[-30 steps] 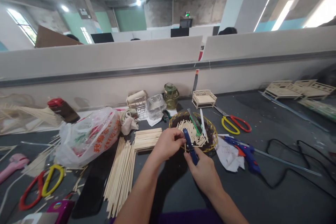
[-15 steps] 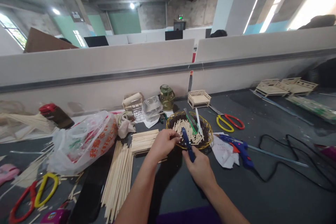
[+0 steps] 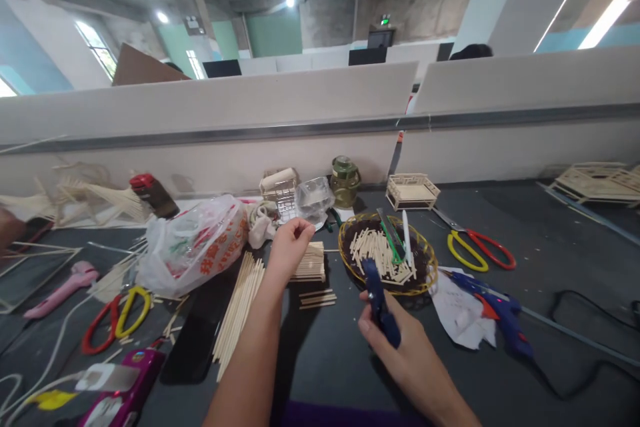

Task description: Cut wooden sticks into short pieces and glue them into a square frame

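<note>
Blue pliers (image 3: 379, 300): in the right hand, just on the person's side of the basket (image 3: 425, 261); long axis slanting away from the wearer, head aimed forward and slightly left.
Right hand (image 3: 407, 350): fingers clamped around the handles.
Left hand (image 3: 290, 250): above the stacked sticks (image 3: 311, 265); thumb and forefinger nearly meeting, grip contents indiscernible from here.
Long sticks (image 3: 239, 317): left of the left forearm.

Open tabletop (image 3: 333, 360) nearside of the basket (image 3: 425, 259), stacked sticks (image 3: 313, 263) obstructing ahead left, glue gun (image 3: 507, 312) blocking the right
</note>
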### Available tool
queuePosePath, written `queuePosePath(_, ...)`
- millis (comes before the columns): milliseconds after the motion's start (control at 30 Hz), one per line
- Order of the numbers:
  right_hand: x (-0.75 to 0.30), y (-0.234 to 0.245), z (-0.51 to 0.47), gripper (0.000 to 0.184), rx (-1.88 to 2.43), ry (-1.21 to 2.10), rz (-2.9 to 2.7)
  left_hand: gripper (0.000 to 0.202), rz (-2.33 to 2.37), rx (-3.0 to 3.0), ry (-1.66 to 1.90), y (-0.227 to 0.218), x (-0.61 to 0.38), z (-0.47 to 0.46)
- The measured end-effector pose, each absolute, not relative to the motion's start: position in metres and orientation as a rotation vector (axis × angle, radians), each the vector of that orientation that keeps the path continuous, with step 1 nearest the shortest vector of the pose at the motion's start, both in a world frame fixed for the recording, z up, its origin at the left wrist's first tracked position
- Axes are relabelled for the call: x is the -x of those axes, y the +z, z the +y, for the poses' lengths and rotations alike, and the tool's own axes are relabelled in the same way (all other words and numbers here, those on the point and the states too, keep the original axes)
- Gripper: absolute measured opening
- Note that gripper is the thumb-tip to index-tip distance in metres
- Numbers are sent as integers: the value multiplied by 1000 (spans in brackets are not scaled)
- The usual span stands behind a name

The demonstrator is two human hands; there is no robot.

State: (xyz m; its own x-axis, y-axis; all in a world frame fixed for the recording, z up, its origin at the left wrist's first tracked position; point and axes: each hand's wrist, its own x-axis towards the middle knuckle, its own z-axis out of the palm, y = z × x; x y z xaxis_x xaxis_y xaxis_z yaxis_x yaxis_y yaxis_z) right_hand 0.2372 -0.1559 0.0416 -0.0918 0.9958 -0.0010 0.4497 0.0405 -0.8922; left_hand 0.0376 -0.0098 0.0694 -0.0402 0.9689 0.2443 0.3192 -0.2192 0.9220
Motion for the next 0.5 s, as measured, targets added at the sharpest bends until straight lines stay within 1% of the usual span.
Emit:
queuePosePath(67,-236,44,-161,38,1516,853,-1841,20,1339,-1527,1332,75,-38,-13)
queuePosePath(200,-231,30,-166,53,1597,444,-2157,24,1202,-1335,1471,90,-39,-21)
queuePosePath(300,-225,17,-169,59,1602,346,-2301,26,1127,-1240,1553,101,-38,-25)
queuePosePath(367,-222,17,-171,55,1593,351,-2348,26,1092,-1218,1584,105,-37,-26)
queuePosePath(500,-229,42,-159,31,1551,354,-2357,25,1032,-1168,1648,110,-34,-28)
